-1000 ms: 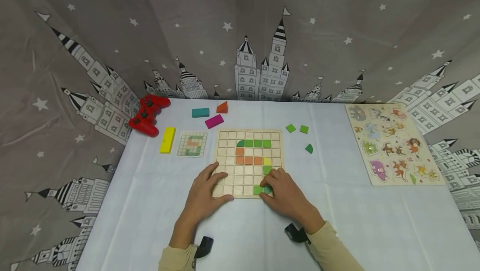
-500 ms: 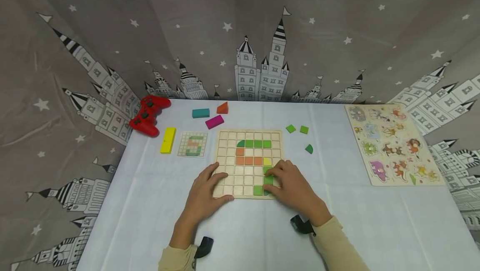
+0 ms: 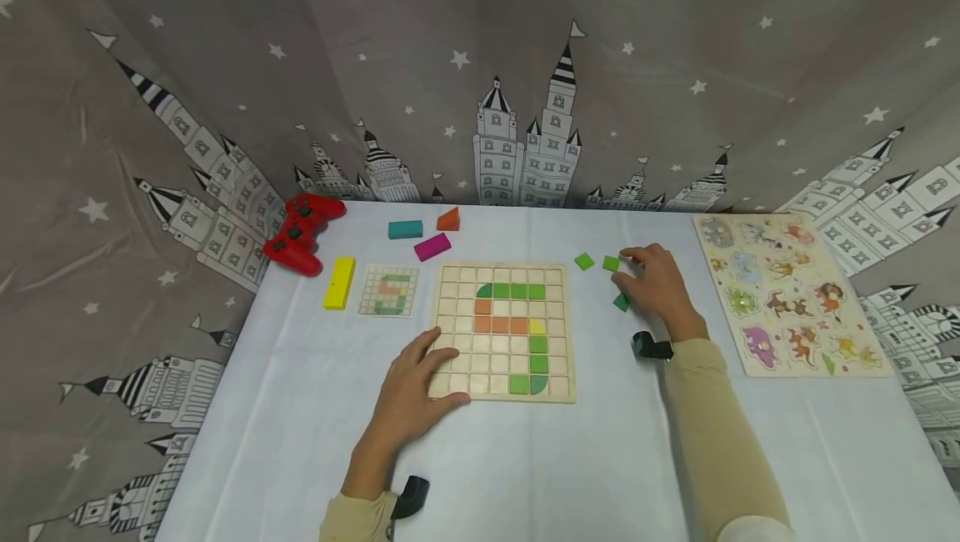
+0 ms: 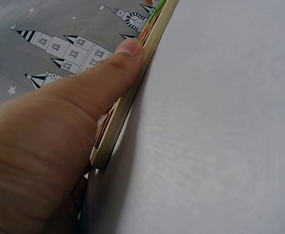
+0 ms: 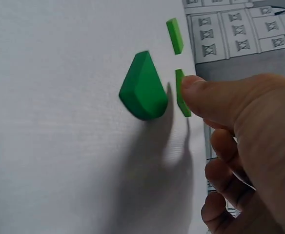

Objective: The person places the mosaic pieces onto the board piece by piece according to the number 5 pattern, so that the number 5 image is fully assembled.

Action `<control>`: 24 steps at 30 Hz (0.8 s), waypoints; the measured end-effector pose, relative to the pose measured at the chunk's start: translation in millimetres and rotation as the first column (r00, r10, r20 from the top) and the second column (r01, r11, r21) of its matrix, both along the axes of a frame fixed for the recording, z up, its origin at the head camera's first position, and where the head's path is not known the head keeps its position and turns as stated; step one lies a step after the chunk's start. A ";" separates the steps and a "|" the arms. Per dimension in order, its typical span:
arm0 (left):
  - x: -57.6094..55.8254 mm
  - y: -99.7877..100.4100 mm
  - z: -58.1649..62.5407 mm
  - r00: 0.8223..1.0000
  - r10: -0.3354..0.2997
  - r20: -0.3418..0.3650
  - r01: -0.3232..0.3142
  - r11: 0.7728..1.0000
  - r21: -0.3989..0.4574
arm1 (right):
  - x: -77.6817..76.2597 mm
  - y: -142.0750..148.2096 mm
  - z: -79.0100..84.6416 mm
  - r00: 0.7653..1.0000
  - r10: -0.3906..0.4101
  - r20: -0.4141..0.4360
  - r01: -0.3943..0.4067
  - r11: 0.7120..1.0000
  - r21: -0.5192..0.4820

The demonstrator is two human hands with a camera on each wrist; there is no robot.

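Observation:
A wooden grid board (image 3: 498,363) lies mid-table, with green, orange and yellow tiles set in an S-like line. My left hand (image 3: 416,383) rests on its lower left corner, fingers spread; in the left wrist view the thumb (image 4: 118,68) lies on the board's edge (image 4: 115,129). To the right of the board, my right hand (image 3: 660,283) reaches to a green square tile (image 3: 611,263), thumb and index finger apart at its side. The right wrist view has the thumb tip overlapping this tile (image 5: 180,85). A green quarter-round tile (image 5: 143,87) and another green square tile (image 5: 174,36) lie close by.
Left of the board lies a small pattern card (image 3: 388,291), beside a yellow block (image 3: 340,283) and a red game controller (image 3: 303,233). Teal (image 3: 406,229), magenta (image 3: 432,247) and orange (image 3: 448,219) blocks lie behind. An animal puzzle board (image 3: 787,296) is at the right.
My right hand has moved from the board's lower right up and right to the loose green tiles. A green square now shows in the right-hand column, above the quarter-round. The left hand stays put.

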State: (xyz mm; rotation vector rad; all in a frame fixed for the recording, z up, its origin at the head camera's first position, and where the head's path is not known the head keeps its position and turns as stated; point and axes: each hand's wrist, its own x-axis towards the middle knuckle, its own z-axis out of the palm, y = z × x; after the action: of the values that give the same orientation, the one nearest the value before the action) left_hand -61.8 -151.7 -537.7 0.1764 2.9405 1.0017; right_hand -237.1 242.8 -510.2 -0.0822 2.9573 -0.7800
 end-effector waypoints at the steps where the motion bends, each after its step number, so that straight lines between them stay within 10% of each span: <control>1: 0.0 0.4 -0.3 1.000 -0.001 -0.001 0.001 1.000 -0.001 | -2.4 1.6 -0.8 1.000 0.005 0.011 -0.005 1.000 0.001; 13: -0.9 2.5 0.0 1.000 -0.006 -0.014 0.006 1.000 0.002 | 3.7 -0.9 -8.7 0.999 0.026 -0.033 -0.025 0.999 0.026; 24: 0.8 1.8 0.1 1.000 0.005 -0.017 -0.005 1.000 0.007 | 92.8 -85.8 8.4 0.951 0.244 -0.192 -0.255 0.966 -0.038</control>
State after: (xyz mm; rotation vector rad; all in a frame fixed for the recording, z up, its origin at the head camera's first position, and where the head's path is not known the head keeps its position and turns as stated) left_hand -60.9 -150.0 -537.6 0.1788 2.9545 1.0165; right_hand -144.3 157.0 -501.8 -0.5515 3.0062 -0.8698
